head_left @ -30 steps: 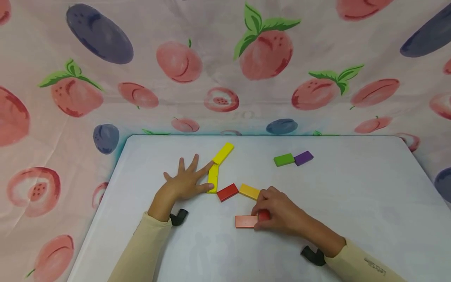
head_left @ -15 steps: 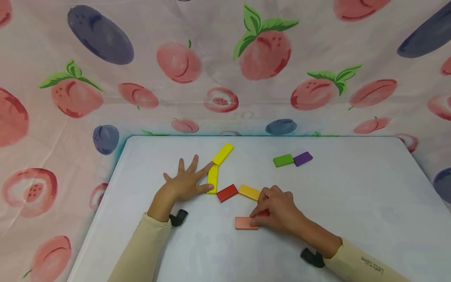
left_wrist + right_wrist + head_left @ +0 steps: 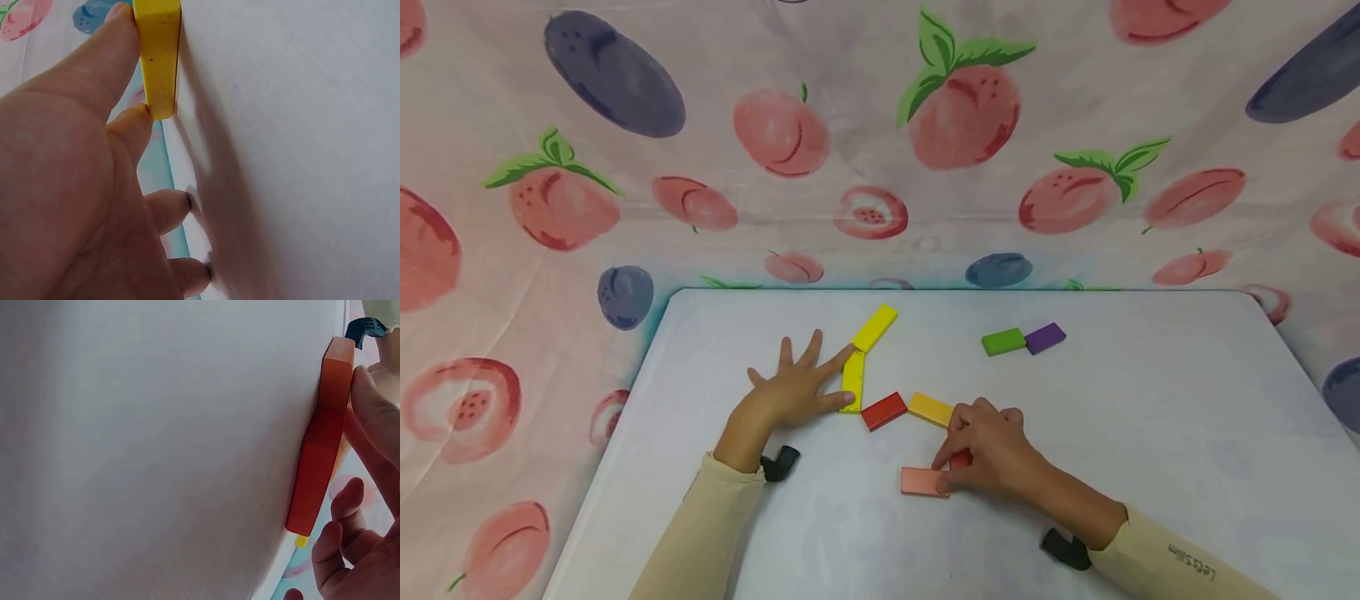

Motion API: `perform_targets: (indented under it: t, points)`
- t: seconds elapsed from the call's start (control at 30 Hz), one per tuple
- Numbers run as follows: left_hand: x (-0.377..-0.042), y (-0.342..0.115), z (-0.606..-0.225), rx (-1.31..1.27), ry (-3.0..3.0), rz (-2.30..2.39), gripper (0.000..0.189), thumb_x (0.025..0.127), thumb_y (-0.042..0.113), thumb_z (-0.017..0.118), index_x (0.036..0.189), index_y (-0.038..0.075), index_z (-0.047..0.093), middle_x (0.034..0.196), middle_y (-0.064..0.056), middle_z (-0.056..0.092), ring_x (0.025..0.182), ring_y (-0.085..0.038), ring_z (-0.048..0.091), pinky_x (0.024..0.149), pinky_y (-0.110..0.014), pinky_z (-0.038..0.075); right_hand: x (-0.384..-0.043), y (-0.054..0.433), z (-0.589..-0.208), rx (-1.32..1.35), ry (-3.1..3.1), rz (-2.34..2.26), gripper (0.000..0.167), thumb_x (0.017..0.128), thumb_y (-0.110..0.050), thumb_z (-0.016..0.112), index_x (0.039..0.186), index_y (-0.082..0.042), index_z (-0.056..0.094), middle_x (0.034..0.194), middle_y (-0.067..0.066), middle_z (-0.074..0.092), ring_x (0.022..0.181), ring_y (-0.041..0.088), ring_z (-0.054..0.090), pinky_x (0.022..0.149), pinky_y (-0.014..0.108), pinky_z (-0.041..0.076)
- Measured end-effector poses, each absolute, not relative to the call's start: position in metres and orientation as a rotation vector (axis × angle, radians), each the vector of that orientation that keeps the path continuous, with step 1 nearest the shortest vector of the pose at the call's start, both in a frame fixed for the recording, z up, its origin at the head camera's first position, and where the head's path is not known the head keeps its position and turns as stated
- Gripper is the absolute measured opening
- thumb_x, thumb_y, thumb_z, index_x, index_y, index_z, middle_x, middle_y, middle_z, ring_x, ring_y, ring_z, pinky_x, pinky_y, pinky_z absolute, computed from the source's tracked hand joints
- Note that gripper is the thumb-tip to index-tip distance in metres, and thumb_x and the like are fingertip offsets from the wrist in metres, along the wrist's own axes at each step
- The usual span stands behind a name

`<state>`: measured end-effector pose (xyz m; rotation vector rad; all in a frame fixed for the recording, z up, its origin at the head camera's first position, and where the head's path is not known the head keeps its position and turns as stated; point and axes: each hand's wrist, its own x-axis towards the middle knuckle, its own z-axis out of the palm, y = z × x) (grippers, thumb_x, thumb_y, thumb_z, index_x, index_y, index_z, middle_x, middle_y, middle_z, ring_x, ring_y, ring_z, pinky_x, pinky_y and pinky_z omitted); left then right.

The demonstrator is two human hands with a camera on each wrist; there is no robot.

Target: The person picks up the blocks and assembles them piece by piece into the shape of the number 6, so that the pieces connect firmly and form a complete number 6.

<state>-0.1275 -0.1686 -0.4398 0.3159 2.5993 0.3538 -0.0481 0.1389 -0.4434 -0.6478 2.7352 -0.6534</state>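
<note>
My left hand [image 3: 790, 393] lies with its fingers spread on the white table; its thumb and index finger touch a yellow block [image 3: 853, 382]. That yellow block [image 3: 160, 59] stands out beyond the thumb in the left wrist view. My right hand [image 3: 992, 450] holds the near end of a salmon-pink block [image 3: 921, 482], thumb on its top and index finger by its far edge. Partly under the hand, a red block [image 3: 959, 460] meets the salmon block; both show end to end in the right wrist view, the red block [image 3: 314, 475] nearer the camera.
Another yellow block [image 3: 876, 328] continues the bent line at the back. A red block [image 3: 884, 411] and an orange-yellow block [image 3: 929, 409] lie between the hands. Green [image 3: 1003, 342] and purple [image 3: 1046, 338] blocks touch at the back right. A fruit-print cloth [image 3: 865, 125] hangs behind.
The salmon block has shifted a little towards the near edge and tilted slightly, with my right thumb moving onto its top. The left hand stays put.
</note>
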Motion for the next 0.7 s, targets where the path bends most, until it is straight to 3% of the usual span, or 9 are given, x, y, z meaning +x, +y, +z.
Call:
perform_targets:
  t: [0.7]
  points:
    - [-0.1273, -0.168, -0.4385, 0.304, 2.597, 0.362, 0.081, 0.092, 0.068, 0.058, 0.16, 0.05, 0.017, 0.174, -0.008, -0.007, 0.154, -0.054, -0.014, 0.097, -0.093, -0.001, -0.0475, 0.1453, -0.4382, -0.695, 2.671, -0.646, 0.021, 0.07, -0.043, 0.093, 0.088, -0.043, 0.082, 0.084, -0.019, 0.048, 0.094, 0.007, 0.043, 0.083, 0.049, 0.029]
